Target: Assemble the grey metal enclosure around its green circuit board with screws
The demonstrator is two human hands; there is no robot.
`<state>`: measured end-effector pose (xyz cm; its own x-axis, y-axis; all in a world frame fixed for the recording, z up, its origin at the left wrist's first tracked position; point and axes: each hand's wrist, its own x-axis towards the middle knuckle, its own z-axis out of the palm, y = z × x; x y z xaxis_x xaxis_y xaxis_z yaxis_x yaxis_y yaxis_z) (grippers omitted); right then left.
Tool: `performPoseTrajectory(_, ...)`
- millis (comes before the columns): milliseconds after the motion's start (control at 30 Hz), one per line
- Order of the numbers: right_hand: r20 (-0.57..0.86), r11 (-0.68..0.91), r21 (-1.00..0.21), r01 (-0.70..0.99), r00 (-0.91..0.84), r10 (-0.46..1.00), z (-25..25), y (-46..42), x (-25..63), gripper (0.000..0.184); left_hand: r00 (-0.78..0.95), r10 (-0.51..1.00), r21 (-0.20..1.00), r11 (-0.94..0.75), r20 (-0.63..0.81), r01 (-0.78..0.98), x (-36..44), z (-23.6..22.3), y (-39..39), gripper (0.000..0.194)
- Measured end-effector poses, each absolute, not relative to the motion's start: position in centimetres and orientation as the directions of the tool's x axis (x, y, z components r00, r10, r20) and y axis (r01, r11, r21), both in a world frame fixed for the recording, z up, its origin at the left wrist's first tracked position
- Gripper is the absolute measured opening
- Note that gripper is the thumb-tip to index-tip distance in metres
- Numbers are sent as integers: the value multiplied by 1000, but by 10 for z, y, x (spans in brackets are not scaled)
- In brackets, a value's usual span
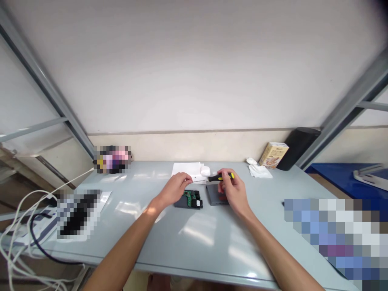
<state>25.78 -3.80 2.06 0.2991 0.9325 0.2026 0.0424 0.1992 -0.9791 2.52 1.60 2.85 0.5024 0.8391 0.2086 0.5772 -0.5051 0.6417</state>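
Left hand is held with fingers drawn together at the tip of the screwdriver; whether that is pinched cannot be told. Beside it, a circuit board is laid on the table. The handle is gripped by the right hand, over a grey box.

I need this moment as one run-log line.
right hand: grips screwdriver handle | left hand: at screwdriver tip | circuit board: on table, near left hand
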Motion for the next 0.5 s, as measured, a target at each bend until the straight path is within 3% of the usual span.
performPoseTrajectory(500, 200, 198, -979, 41, 325, 924, 19, -37, 260, 49, 546, 810, 582, -556, 217, 594, 26, 33, 13, 26)
